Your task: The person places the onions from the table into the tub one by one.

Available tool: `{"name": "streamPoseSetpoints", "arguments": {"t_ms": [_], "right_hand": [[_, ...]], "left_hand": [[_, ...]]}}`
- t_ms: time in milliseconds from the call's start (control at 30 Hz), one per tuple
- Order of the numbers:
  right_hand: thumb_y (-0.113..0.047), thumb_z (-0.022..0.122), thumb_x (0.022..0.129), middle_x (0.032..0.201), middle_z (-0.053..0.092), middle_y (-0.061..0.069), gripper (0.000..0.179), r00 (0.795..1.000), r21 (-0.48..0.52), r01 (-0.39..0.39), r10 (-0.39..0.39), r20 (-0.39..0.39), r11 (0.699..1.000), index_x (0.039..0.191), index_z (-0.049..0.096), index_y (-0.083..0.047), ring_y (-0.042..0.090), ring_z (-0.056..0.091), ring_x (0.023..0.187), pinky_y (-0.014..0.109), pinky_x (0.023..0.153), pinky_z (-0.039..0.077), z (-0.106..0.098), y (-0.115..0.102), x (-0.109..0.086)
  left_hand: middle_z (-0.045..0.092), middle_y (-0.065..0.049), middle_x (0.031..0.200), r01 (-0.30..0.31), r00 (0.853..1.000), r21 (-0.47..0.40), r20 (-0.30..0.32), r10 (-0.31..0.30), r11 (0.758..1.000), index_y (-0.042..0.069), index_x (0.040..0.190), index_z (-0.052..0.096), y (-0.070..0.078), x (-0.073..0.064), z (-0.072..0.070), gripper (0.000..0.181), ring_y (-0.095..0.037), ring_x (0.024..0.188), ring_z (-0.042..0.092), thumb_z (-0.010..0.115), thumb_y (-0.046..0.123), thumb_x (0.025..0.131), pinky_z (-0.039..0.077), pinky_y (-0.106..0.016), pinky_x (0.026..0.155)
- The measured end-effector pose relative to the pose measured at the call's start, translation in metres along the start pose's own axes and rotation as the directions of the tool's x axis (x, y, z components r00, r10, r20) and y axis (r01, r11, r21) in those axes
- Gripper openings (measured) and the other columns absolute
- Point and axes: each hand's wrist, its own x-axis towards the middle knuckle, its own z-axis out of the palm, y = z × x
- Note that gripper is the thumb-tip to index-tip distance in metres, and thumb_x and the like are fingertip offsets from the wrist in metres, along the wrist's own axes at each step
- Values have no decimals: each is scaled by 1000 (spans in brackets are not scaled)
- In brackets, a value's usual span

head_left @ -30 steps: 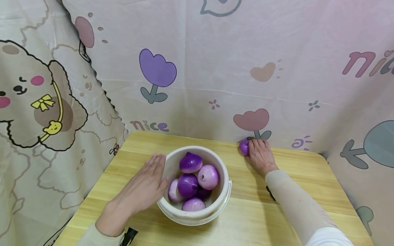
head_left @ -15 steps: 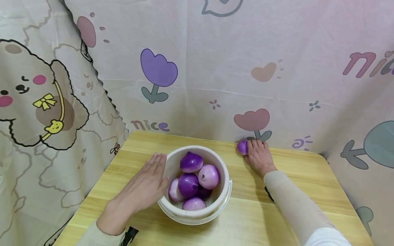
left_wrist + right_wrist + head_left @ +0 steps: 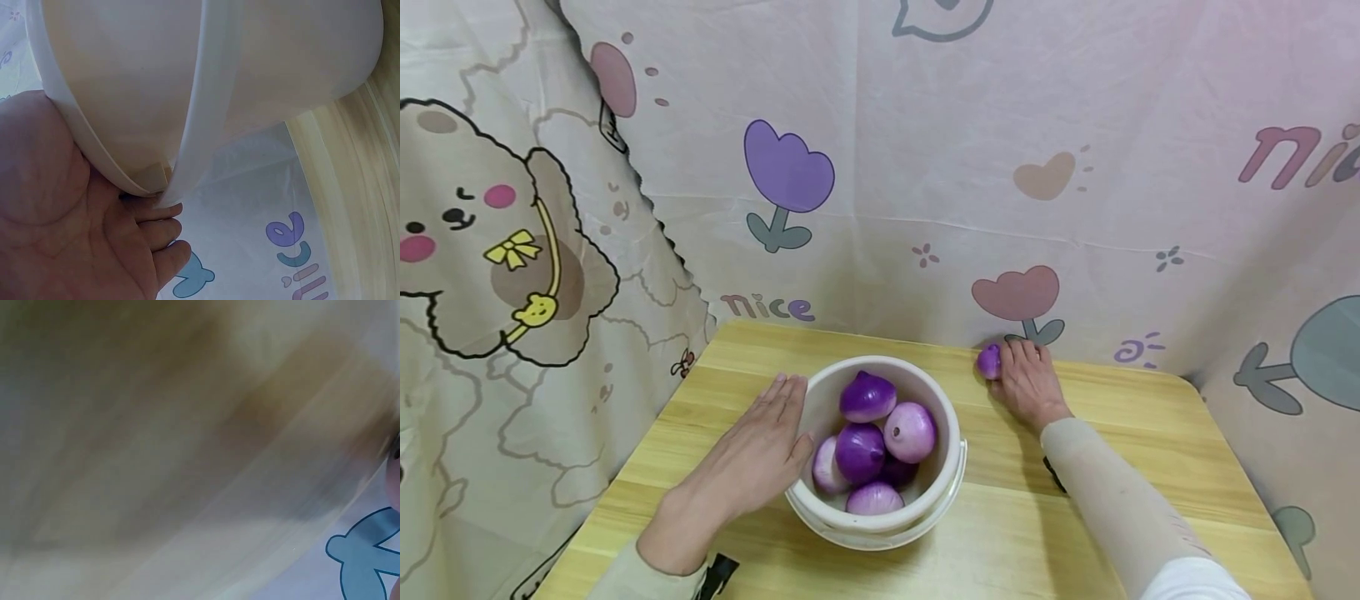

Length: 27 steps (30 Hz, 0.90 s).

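Toward the front of the table stands a white bucket (image 3: 880, 523) with several purple onions (image 3: 859, 452) inside. My left hand (image 3: 741, 462) lies against the bucket's left rim, its fingers straight. From the left wrist view, the palm (image 3: 75, 206) touches the rim beside the bucket's white handle (image 3: 203, 75). At the table's back edge my right hand (image 3: 1032, 379) holds a single purple onion (image 3: 989, 362), which shows left of the fingers. The thumb is hidden. In the right wrist view only a sliver of the hand (image 3: 394, 484) appears at the right edge.
The light wooden table (image 3: 1000, 517) reaches back to a printed cloth (image 3: 917, 150) hung behind it. Another cloth (image 3: 550, 433) with a cartoon bear hangs along the left side. The bucket's handle (image 3: 961, 475) droops at its right.
My right hand has shifted slightly left along the back edge, and the onion with it has moved left and turned a little. The left hand and bucket stay put.
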Motion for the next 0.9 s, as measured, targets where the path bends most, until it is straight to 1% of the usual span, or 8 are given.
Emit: {"name": "streamPoseSetpoints", "arguments": {"t_ms": [100,200,400,533,600,733,833,900], "right_hand": [[-48,63,81,109,54,19,61,1000,-24,20,-21,-14,999,113,52,2,37,49,103,51,91,42,-3,1,-2],[-48,60,82,110,54,20,61,999,-36,36,-38,-37,999,115,52,3,37,48,102,51,92,42,-5,2,-4],[-45,56,83,113,54,21,61,991,-49,70,-75,-113,996,120,50,3,38,50,104,50,93,43,-12,2,-4],[-46,52,83,110,54,21,60,981,-43,83,-89,-173,996,117,50,4,39,51,101,50,90,43,-17,2,-3],[-46,52,82,108,54,21,60,974,-38,92,-98,-207,995,116,51,4,39,51,99,50,88,44,-20,3,-1],[-47,54,79,106,56,21,63,949,-32,134,-138,-284,990,115,53,4,40,53,95,49,85,44,-32,3,3],[-47,53,79,105,57,22,62,930,-35,163,-165,-327,986,113,54,4,40,53,93,49,83,44,-42,3,6],[-48,52,79,104,57,21,61,921,-39,168,-171,-351,985,112,54,4,39,52,94,49,84,44,-49,3,7]], "left_hand": [[19,-21,160,-4,1000,-1,0,4,1000,-5,153,20,0,1,1,70,-35,150,13,45,35,101,17,-50,123],[19,-21,160,-3,1000,-4,1,3,1000,-5,153,20,0,1,1,70,-35,151,12,45,35,101,17,-50,123],[18,-22,160,1,1000,-7,7,-1,1000,-5,153,20,0,1,0,70,-35,151,12,45,35,101,16,-50,124],[17,-22,160,-2,1000,2,8,2,1000,-5,153,19,0,1,-1,70,-36,151,12,44,36,101,16,-50,124],[17,-22,160,-4,1000,3,9,4,1000,-5,153,19,0,1,-1,71,-36,151,12,44,36,101,16,-50,124],[17,-22,160,-7,1000,5,10,7,1000,-5,153,18,0,2,-1,71,-36,150,11,43,37,101,16,-50,124],[16,-22,161,-5,1000,3,9,5,1000,-5,153,18,0,2,-1,70,-36,151,11,43,36,101,16,-50,124],[16,-21,161,-3,1000,-1,9,3,1000,-5,153,18,0,2,0,70,-36,151,11,44,36,101,16,-50,124]]}}
